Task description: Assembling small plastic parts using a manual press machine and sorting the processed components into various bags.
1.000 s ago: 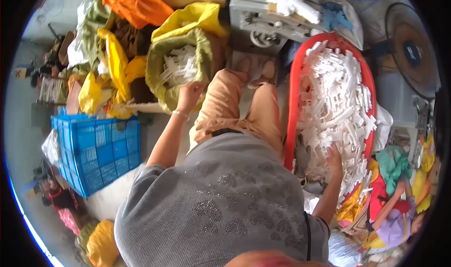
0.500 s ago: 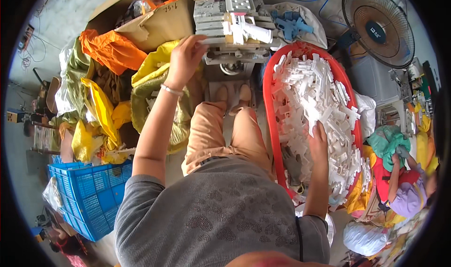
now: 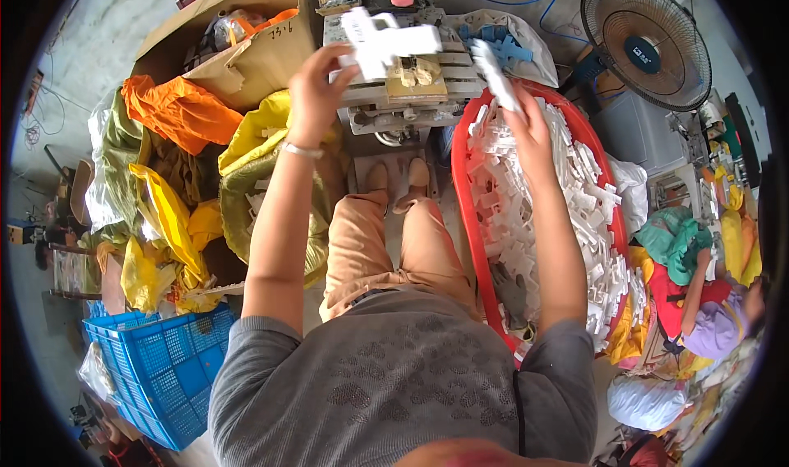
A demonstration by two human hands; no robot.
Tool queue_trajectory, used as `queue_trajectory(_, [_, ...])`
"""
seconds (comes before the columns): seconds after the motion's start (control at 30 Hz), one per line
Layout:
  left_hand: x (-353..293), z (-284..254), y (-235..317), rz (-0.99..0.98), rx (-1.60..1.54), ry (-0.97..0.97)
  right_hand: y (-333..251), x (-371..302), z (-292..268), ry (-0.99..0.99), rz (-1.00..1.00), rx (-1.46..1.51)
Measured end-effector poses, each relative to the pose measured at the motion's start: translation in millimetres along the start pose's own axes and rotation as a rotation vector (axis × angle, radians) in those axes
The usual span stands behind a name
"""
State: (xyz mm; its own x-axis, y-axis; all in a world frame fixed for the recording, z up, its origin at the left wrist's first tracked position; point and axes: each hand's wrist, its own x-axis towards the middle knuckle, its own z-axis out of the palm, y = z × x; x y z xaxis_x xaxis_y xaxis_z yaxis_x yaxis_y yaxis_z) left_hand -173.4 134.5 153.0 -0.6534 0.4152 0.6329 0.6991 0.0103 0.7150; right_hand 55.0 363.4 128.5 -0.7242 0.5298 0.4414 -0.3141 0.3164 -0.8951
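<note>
My left hand is closed on a white toy gun body, raised above the front of the metal machine. Below that piece, a small tan fixture on a wooden block shows on the machine's bed. My right hand grips a second white plastic piece, long and seen edge-on, over the far end of a red tub. The tub is heaped with white plastic parts. Fingertips of my right hand are partly hidden by the piece.
Light-blue plastic parts lie in a white sack behind the tub. A black fan stands at far right. On my left are an open yellow-green sack, a cardboard box and a blue crate. Another person's arm shows at right.
My right hand has risen from the tub's heap with a white piece and moved toward the machine. My left hand has taken the white gun body off the fixture and lifted it.
</note>
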Motion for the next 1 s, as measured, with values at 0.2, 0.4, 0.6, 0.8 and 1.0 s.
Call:
queue_trajectory(0.2, [-99, -97, -44, -0.375, 0.307, 0.175, -9, 58, 54, -0.3, -0.458, -0.655])
queue_trajectory(0.4, [-221, -159, -111, -0.611, 0.48, 0.105, -2, 72, 37, -0.477, -0.445, -0.942])
queue_trajectory(0.6, [-305, -168, -159, -0.85, 0.203, -0.002, -13, 16, -35, -0.331, -0.184, -0.792])
queue_trajectory(0.8, [-305, -139, -157, -0.757, 0.316, -0.158, 84, -173, -180, -0.356, 0.561, -1.133])
queue_trajectory(1.0, [-275, -85, -119, -0.878, 0.047, -0.161, 122, -307, -151, -0.25, 0.717, -1.32])
